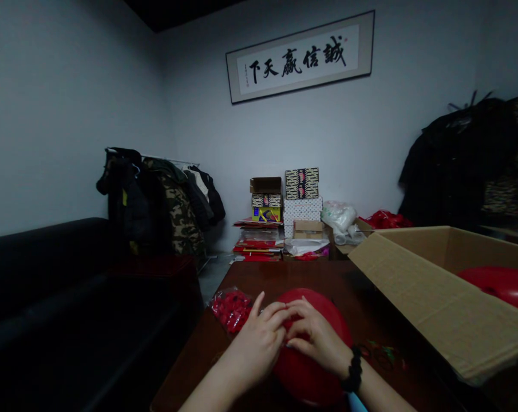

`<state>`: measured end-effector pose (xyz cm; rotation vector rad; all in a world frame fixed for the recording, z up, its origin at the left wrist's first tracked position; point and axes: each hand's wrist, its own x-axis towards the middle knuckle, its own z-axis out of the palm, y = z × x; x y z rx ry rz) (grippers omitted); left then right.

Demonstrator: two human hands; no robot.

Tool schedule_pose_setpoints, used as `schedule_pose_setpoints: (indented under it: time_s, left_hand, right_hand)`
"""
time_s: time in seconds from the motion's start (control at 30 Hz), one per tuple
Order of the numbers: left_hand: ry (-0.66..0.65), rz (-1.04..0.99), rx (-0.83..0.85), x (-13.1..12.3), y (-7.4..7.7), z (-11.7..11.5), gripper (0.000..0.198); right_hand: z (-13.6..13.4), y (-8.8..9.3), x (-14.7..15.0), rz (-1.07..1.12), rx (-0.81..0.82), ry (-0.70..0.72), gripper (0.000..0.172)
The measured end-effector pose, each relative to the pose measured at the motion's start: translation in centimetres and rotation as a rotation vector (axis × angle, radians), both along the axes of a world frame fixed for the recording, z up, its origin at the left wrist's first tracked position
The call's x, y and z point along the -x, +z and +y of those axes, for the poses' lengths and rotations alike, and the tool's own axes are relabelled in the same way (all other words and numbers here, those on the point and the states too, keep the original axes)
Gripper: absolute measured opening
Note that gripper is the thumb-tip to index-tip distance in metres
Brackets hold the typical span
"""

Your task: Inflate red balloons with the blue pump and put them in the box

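A round, smooth red object (pixel 314 375), whose exact kind I cannot make out, lies on the dark wooden table in front of me. Over its upper part, my left hand (pixel 261 337) and my right hand (pixel 316 335) meet at the fingertips. The left fingers are bent inward, with one finger sticking up. On the right, thumb and fingers are pinched together, and a black band circles that wrist. Something small and red shows between the fingertips, too little to name. Beside the left hand rests a clear plastic bag (pixel 232 309) of small red pieces.
An open cardboard box (pixel 439 303) stands at the right, holding another shiny red round object (pixel 501 286). Thin loops with green bits (pixel 383 355) lie on the table (pixel 280 274). A black sofa (pixel 48 320) is at the left; stacked boxes (pixel 302 212) stand behind.
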<state>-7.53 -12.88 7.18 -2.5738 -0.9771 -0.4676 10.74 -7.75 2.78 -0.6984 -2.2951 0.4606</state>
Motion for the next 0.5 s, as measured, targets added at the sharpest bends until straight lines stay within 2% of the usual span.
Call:
schedule_pose_setpoints:
  time_s: [0.23, 0.5]
  left_hand:
    - [0.001, -0.155, 0.236, 0.7, -0.1, -0.5, 0.008]
    - [0.023, -0.278, 0.352, 0.6, -1.7, -0.6, 0.011]
  right_hand:
    - [-0.6, 0.2, -0.1, -0.026, -0.026, 0.038, 0.005]
    - [-0.6, 0.6, 0.1, -0.038, 0.0, 0.034, 0.004]
